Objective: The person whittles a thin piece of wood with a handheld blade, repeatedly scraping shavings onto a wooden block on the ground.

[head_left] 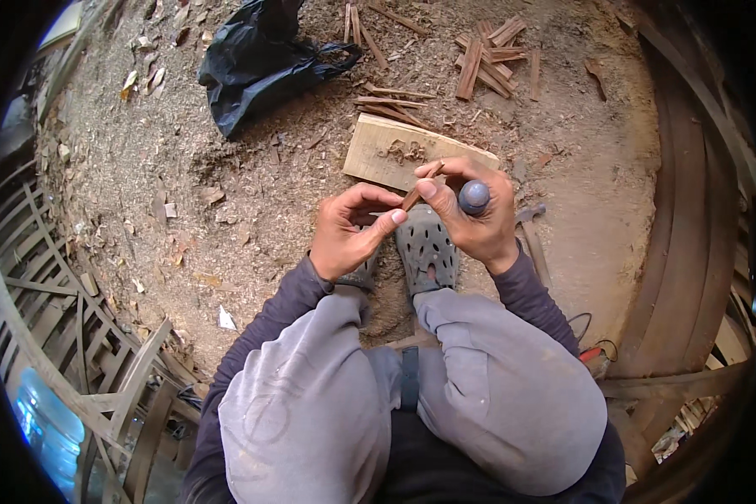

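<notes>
Between both hands I hold a small reddish-brown sliver of wood (413,196), tilted. My left hand (351,227) pinches its lower end with thumb and fingertips. My right hand (474,214) grips the upper end and also holds a tool with a round grey handle end (474,196); the rest of that tool is hidden. Just beyond my hands lies a pale plank (378,147) with curled shavings (405,151) on it. My grey perforated clogs (426,248) are below my hands.
Loose wood strips (490,59) and a black plastic bag (256,71) lie on the chip-strewn ground. A hammer (539,248) and red-handled tool (595,357) lie at right. Curved wooden ribs (42,286) and a blue container (42,420) are at left, dark planks (685,244) at right.
</notes>
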The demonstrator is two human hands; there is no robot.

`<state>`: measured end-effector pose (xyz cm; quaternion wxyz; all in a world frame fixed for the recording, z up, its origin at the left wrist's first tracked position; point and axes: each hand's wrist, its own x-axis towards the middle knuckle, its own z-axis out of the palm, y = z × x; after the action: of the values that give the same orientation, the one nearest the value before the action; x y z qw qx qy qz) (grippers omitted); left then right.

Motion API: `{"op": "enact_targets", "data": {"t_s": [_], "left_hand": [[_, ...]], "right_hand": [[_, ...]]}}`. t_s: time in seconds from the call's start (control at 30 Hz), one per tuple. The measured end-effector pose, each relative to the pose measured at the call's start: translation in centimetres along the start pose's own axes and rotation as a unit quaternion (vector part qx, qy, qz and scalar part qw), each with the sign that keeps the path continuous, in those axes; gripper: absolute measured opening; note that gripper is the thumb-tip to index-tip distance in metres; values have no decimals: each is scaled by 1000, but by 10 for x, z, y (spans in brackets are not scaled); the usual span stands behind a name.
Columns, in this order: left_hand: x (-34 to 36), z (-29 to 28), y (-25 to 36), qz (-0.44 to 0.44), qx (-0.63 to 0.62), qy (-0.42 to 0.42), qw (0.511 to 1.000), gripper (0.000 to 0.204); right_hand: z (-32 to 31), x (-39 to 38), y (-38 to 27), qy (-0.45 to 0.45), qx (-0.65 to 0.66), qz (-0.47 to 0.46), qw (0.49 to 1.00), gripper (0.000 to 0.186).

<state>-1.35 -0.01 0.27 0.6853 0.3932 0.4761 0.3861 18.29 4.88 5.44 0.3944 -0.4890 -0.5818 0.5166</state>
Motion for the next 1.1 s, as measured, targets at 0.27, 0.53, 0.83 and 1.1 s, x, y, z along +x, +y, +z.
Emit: {"op": "enact_targets", "data": {"t_s": [0.27,0.53,0.83,1.1], "left_hand": [[1,-2,2,184,152,-14,971,25],[-2,-3,6,89,274,18,957,14],[9,8,-11,17,296,-7,955,16],[11,12,1,-57,254,-3,965,19]], "right_hand": [[-10,5,5,54,-26,28,998,27],[-57,4,20,172,-60,50,982,34],[-54,3,6,191,90,-42,976,47],[-59,3,-5,147,270,-94,947,111]]}}
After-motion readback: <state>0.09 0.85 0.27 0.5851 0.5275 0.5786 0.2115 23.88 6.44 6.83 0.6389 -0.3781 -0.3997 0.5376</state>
